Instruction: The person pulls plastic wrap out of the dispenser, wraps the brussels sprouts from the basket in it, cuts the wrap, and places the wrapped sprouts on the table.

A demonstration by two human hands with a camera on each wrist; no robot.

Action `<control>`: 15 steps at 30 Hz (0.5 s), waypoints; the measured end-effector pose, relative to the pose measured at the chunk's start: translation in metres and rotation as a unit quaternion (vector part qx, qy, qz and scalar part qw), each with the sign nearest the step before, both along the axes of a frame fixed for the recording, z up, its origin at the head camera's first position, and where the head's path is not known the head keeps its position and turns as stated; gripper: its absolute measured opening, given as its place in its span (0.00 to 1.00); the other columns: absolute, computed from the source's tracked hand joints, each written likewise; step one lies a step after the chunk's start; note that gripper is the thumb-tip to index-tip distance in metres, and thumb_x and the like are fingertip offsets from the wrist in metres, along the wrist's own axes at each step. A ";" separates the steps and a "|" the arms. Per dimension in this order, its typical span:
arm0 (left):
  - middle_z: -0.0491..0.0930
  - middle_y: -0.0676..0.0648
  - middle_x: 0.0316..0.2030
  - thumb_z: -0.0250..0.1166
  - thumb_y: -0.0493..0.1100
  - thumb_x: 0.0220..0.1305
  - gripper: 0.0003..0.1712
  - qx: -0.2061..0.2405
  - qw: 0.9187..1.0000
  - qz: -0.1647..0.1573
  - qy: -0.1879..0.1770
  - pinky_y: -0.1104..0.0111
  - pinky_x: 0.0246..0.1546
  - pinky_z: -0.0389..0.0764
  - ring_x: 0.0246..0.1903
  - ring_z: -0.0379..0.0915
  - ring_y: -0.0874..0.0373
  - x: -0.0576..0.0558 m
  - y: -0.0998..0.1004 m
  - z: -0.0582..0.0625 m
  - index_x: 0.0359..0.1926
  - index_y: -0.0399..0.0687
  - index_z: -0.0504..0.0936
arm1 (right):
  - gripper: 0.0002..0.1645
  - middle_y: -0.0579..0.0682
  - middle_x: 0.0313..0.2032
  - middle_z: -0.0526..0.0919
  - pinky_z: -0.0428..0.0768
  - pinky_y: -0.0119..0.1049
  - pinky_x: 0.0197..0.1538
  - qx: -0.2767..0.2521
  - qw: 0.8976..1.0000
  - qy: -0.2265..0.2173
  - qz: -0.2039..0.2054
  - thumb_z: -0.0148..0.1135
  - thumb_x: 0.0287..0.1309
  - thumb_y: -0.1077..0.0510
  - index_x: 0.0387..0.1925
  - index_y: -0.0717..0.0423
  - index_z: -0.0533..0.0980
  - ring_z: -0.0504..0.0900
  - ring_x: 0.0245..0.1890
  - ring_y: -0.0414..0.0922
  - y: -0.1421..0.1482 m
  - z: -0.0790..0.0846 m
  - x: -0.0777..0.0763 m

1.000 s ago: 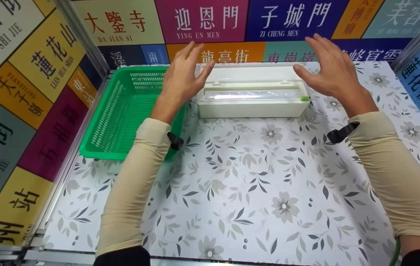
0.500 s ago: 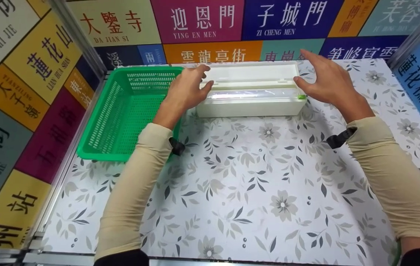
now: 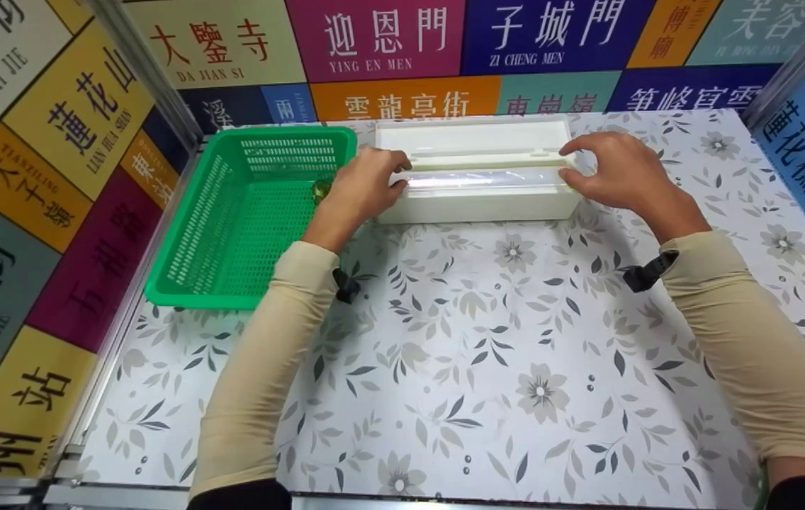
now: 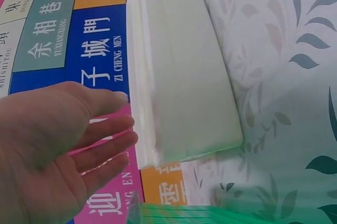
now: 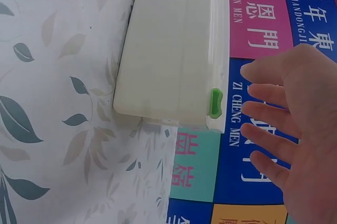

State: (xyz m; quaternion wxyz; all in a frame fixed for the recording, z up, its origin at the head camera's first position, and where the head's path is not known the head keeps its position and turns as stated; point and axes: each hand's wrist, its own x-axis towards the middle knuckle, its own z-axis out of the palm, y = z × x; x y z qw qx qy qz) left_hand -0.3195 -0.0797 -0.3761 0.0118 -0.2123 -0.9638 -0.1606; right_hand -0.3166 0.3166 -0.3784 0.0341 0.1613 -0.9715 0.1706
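Note:
A long white cling film box [image 3: 477, 207] stands at the back of the table, its lid [image 3: 473, 136] tipped open against the back. Inside lies a shiny roll of clear film [image 3: 484, 178]. My left hand [image 3: 366, 183] is at the box's left end, fingertips overlapping the end of the roll in the head view. At the right end, my right hand [image 3: 618, 170] has its thumb and index finger spread around the corner. Both wrist views show the fingers relaxed beside the box. A green slider [image 5: 216, 103] sits on the box's rim, hidden by my right hand in the head view.
Left of the box stands a green plastic basket [image 3: 197, 303], partly behind my left forearm. A small golden-green item [image 3: 320, 190] shows inside it. Sign-covered panels [image 3: 388, 35] rise behind the table and along both sides. The tabletop [image 3: 473, 397] has a floral cover.
Both hands have come down from above the box to its two ends. The right hand has moved onto the corner and covers the green slider. The box stays in place.

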 end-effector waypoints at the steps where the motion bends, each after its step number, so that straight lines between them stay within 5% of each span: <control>1: 0.88 0.42 0.60 0.68 0.43 0.77 0.18 -0.001 1.000 -0.001 -0.003 0.54 0.63 0.86 0.60 0.83 0.47 0.000 -0.001 -0.001 0.64 0.47 0.87 | 0.26 0.65 0.67 0.83 0.75 0.72 0.65 0.001 1.000 -0.003 0.003 0.63 0.75 0.45 0.64 0.54 0.83 0.77 0.67 0.69 0.000 -0.001 0.000; 15: 0.88 0.44 0.61 0.67 0.35 0.76 0.16 0.008 0.999 0.010 -0.042 0.57 0.70 0.81 0.60 0.82 0.50 -0.007 -0.006 -0.010 0.61 0.47 0.88 | 0.19 0.62 0.60 0.86 0.80 0.64 0.52 0.002 0.999 -0.048 0.012 0.63 0.77 0.48 0.57 0.54 0.87 0.82 0.59 0.64 -0.002 -0.013 -0.003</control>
